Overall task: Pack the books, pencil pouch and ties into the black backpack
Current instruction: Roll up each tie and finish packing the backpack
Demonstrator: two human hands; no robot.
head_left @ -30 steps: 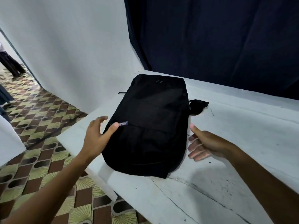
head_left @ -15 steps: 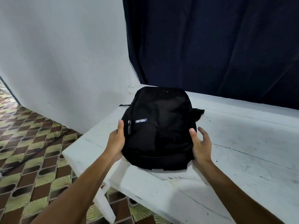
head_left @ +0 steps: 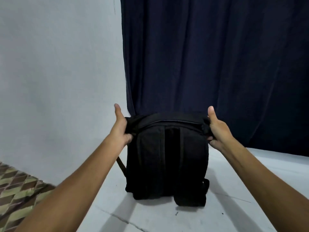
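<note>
Currently, the black backpack [head_left: 167, 158] stands upright on the bench [head_left: 250, 190]; left hand [head_left: 121, 129] at 9 o'clock and right hand [head_left: 217, 131] at 3 o'clock grasp its top corners.

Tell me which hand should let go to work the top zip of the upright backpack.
Either, narrowly the right. The left hand and right hand each grip a top corner of the backpack, standing on the table. The zip pull isn't visible, so this is a guess.
</note>
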